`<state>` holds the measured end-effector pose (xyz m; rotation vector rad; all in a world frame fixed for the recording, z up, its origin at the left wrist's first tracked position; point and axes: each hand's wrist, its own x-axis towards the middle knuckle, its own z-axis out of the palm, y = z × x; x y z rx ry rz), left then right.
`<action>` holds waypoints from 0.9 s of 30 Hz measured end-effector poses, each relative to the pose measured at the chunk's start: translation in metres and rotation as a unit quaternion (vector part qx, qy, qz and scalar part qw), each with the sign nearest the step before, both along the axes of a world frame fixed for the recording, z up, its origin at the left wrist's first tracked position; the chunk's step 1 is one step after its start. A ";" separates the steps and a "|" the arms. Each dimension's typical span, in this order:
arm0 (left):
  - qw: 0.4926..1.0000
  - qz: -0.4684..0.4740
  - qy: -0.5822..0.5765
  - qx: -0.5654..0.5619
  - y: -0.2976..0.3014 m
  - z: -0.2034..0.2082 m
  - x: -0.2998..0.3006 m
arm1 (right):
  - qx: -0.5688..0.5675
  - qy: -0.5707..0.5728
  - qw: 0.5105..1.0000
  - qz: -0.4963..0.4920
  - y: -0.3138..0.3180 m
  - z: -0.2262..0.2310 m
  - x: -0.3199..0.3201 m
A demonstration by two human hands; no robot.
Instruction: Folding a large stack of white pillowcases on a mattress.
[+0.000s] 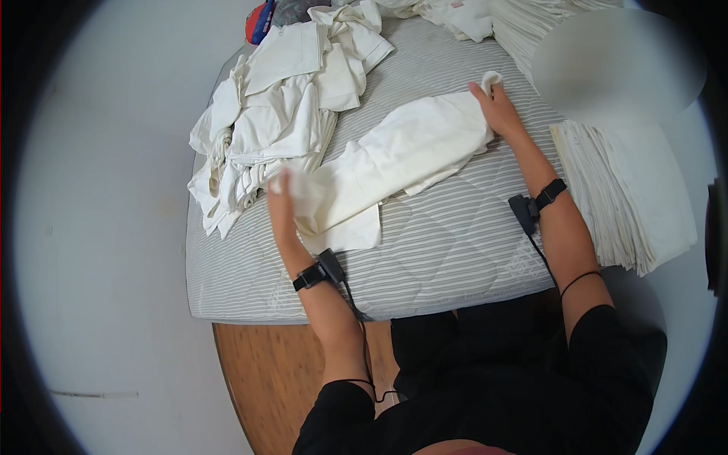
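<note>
A long white cloth stretches slantwise over the striped mattress between my two hands, with a loose flap hanging toward the near side. My right hand is closed on its far right end, where a bunched bit of fabric stands up past the fingers. At the left end, my left hand grips the fabric; the fingers and the cloth beside them are smeared by motion. Just beyond the left hand lies a heap of crumpled and folded white cloths. Both wrists carry a black strap with a small cabled device.
The striped quilted mattress ends at a near edge close to my body. A neat stack of folded white cloths stands at the right, with more white cloths at the far right. A pale wall borders the left side.
</note>
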<state>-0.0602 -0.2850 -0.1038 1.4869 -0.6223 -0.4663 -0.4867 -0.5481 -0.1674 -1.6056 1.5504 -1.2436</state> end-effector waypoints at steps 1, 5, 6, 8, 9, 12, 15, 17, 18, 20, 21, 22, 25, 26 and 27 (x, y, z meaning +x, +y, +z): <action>0.968 -0.043 -0.118 0.216 0.006 0.016 -0.021 | 0.005 -0.004 1.000 0.008 0.015 0.020 0.011; 0.817 -0.147 -0.305 0.466 0.035 0.017 -0.005 | 0.354 0.109 0.870 0.327 0.066 0.078 0.027; 0.816 -0.165 -0.296 0.468 0.035 0.019 -0.001 | 0.353 0.079 0.835 0.414 0.069 0.073 0.026; 0.816 -0.225 -0.245 0.474 0.039 0.030 -0.018 | 0.384 0.115 0.794 0.457 0.065 0.073 0.023; 0.811 -0.279 -0.194 0.476 0.043 0.042 -0.028 | 0.407 0.150 0.750 0.500 0.068 0.084 0.026; 0.815 -0.425 -0.125 0.372 0.095 0.067 -0.077 | 0.282 0.009 0.844 0.456 0.056 0.079 0.013; 0.919 -0.375 0.095 0.079 0.181 0.052 -0.127 | -0.084 -0.363 0.867 0.330 0.051 0.077 0.027; 0.964 -0.190 0.178 0.049 0.212 0.018 -0.162 | -0.151 -0.327 0.889 0.282 0.052 0.076 0.044; 0.974 -0.162 0.074 0.141 0.233 -0.012 -0.160 | -0.215 -0.283 0.905 0.233 0.057 0.078 0.053; 0.966 -0.216 0.126 0.061 0.254 -0.052 -0.191 | -0.209 -0.152 0.945 0.202 0.075 0.073 0.054; 0.959 -0.198 0.198 0.033 0.259 -0.043 -0.213 | -0.202 -0.012 0.965 0.165 0.081 0.072 0.050; 0.935 -0.211 0.280 -0.059 0.264 -0.057 -0.216 | -0.201 -0.011 0.965 0.167 0.081 0.075 0.044; 0.847 -0.257 0.431 -0.176 0.264 -0.038 -0.229 | 0.299 0.190 0.850 0.390 0.090 0.086 0.018; 0.793 -0.298 0.491 -0.203 0.259 -0.025 -0.231 | 0.318 0.262 0.798 0.441 0.109 0.093 0.016; 0.795 -0.294 0.491 -0.203 0.261 -0.031 -0.223 | 0.329 0.329 0.737 0.490 0.130 0.102 0.020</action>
